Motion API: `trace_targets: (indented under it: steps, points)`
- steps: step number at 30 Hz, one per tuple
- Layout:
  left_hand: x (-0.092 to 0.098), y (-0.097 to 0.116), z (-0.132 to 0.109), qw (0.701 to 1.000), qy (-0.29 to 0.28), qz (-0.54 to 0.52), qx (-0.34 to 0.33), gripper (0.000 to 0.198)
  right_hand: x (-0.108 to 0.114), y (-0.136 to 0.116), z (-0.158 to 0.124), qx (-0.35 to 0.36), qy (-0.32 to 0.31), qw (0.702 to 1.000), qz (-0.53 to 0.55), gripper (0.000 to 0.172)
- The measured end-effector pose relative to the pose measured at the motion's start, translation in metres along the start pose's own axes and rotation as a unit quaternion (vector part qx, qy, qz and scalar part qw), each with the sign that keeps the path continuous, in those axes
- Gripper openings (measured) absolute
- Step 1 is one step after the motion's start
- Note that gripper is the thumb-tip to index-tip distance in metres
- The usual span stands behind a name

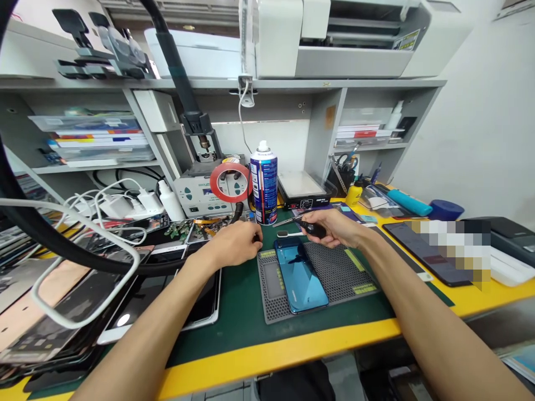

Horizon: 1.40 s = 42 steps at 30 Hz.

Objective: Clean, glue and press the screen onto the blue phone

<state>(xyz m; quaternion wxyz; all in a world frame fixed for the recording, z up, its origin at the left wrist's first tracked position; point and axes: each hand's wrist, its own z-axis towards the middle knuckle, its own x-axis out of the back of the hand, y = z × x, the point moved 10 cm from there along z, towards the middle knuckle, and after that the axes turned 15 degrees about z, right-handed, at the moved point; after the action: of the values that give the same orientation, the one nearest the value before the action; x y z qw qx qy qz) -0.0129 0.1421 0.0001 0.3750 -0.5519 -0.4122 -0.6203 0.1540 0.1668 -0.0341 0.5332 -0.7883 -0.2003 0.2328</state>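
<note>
My right hand (pixel 334 225) is closed round a black-handled tool (pixel 314 229). A thin metal piece (pixel 287 221) points left from that grip; whether it belongs to the same tool I cannot tell. My left hand (pixel 236 243) is over the green mat (pixel 240 301) with its fingers curled. A dark bit shows at its fingertips, too small to name. Between and below both hands a shiny blue phone (pixel 303 278) lies back up on a grey honeycomb pad (pixel 343 273). Just beyond the phone's top edge lies a small brush-like tool with a pale handle (pixel 295 234).
A blue spray can (pixel 263 186) and a red tape roll (pixel 229 182) stand behind my hands. Phones and screens (pixel 62 323) pile up at left beneath a white cable (pixel 134 262). A black phone (pixel 426 253) lies at right. A heating plate (pixel 303 186) sits at the back.
</note>
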Motion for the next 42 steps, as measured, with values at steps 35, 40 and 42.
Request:
trace_targets:
  steps: [35, 40, 42]
  points:
    - [0.035, 0.019, -0.013, 0.855, 0.21, -0.465, 0.088, 0.036, -0.078, -0.034, -0.01, 0.257, 0.006, 0.961, -0.099, 0.018]
    - [0.03, 0.018, -0.01, 0.858, 0.186, -0.469, 0.095, 0.04, -0.081, -0.038, -0.01, 0.323, 0.074, 0.933, -0.14, 0.008]
    - [0.028, 0.02, -0.009, 0.853, 0.169, -0.486, 0.087, 0.042, -0.079, -0.036, -0.01, 0.314, 0.081, 0.939, -0.118, 0.007]
